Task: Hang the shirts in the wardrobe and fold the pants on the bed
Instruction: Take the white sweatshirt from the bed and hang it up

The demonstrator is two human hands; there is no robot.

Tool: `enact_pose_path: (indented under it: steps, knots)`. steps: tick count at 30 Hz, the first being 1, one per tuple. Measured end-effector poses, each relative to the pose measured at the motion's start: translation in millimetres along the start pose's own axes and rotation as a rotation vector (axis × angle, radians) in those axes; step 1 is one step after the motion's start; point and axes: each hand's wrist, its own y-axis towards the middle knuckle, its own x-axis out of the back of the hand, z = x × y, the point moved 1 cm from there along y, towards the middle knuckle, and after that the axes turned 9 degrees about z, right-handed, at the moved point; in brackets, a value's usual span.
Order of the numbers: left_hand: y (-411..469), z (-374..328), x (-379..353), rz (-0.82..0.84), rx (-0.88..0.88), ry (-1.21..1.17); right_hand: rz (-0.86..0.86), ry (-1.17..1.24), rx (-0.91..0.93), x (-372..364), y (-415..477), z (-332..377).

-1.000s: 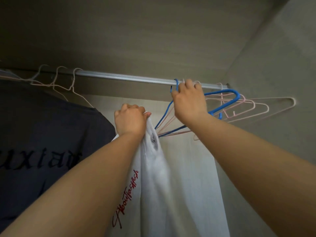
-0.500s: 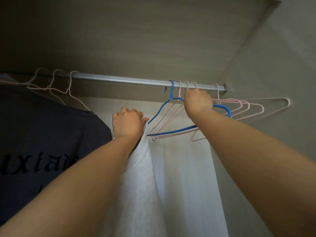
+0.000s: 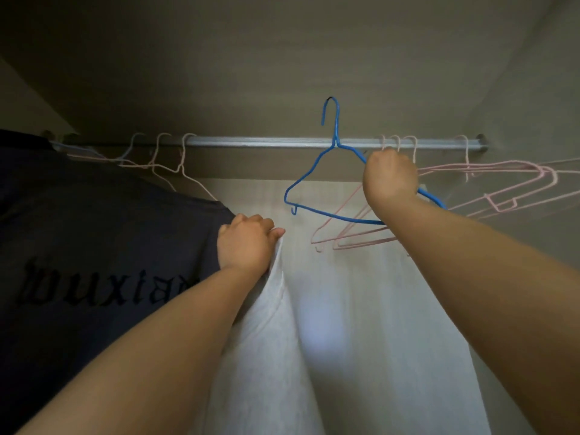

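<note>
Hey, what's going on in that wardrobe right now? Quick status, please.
Right hand grips blue hanger, hook above the rail. Left hand grips white shirt, not yet on hanger. Pink hangers hang on the rail beside it.

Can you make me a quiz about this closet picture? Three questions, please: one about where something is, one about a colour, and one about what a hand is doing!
1. Where on the rail does the dark shirt hang?
A) at the left end
B) at the right end
C) right in the middle

2. What colour is the hanger in the right hand?
A) pink
B) blue
C) green

3. What is the left hand doing?
A) hanging loose with nothing in it
B) gripping the white shirt
C) holding on to the rail

Answers:
1 A: the dark shirt fills the left side of the picture, under the rail's left end.
2 B: the wire sticking out of the right fist is blue.
3 B: its fingers are curled round the top of the white cloth, well below the rail.
</note>
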Motion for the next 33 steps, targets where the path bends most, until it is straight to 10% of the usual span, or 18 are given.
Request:
enact_pose_path:
  steps: [22, 33]
  knots:
    - [-49, 13, 20, 0.065, -0.08, -0.197, 0.147, 0.591, -0.169, -43, -170, -23]
    - [-138, 13, 2, 0.197, -0.204, -0.088, 0.511, 1.076, -0.25, -65, -269, -54]
